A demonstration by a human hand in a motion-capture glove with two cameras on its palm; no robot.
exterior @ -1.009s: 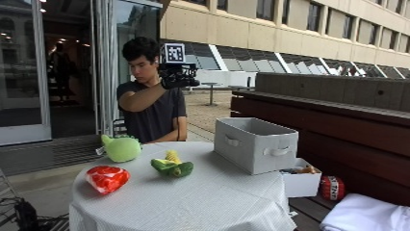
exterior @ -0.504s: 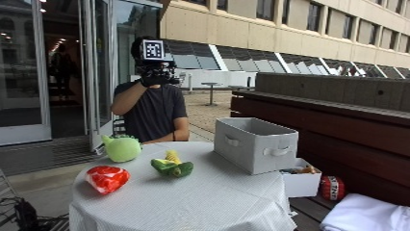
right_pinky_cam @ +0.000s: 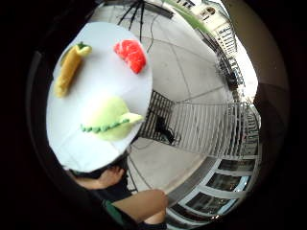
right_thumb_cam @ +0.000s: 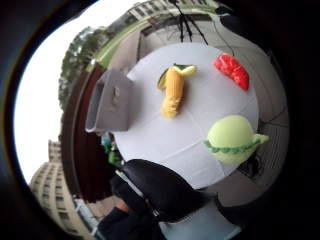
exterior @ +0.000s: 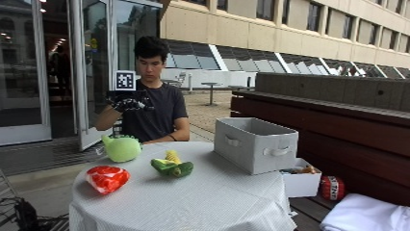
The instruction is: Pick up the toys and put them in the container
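1. Outside view: a person sits behind a round table (exterior: 192, 202) covered in white cloth. The gloved right hand (exterior: 130, 102) is raised at chest height in the left-centre of the frame, well above the table and apart from every toy.
2. Grip: the fingers appear loosely curled and grasp nothing; the glove's dark surface makes single fingers hard to make out.
3. Green round plush toy (exterior: 121, 147) sits at the table's far left edge, just below the raised hand.
4. Corn plush toy (exterior: 172, 163) lies at table centre; its green husk hides part of the yellow cob.
5. Red plush toy (exterior: 106, 178) lies at the lower left, near the front edge.
6. Grey fabric container (exterior: 255, 144) stands at the right of the table, well apart from the toys; its interior is not visible.
7. Bare left hand: hidden behind the table in the outside view.
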